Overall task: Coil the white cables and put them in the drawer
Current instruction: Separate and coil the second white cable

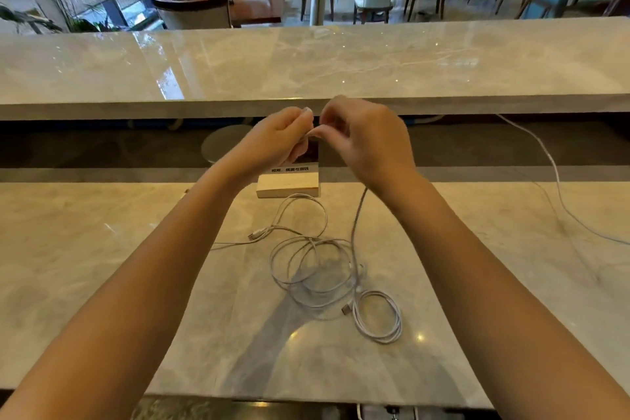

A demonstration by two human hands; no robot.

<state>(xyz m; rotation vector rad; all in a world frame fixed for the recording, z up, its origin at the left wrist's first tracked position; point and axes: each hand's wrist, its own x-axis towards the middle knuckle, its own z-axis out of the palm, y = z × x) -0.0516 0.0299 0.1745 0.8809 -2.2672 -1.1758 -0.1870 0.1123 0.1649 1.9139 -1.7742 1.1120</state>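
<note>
Several white cables [317, 269] lie in loose tangled loops on the marble counter [102, 249] in front of me. A tighter coil [378, 315] rests at the right end of the tangle. One white strand [356, 222] rises from the pile into my right hand [366, 143]. My left hand [276, 141] meets the right hand above the counter, and both pinch the end of that strand between fingertips. No drawer is in view.
A small wooden sign block [288, 182] with printed text stands just behind the cables, under my hands. Another white cable [559, 187] runs down the right side of the counter. A raised marble ledge [306, 65] spans the back, with chairs beyond.
</note>
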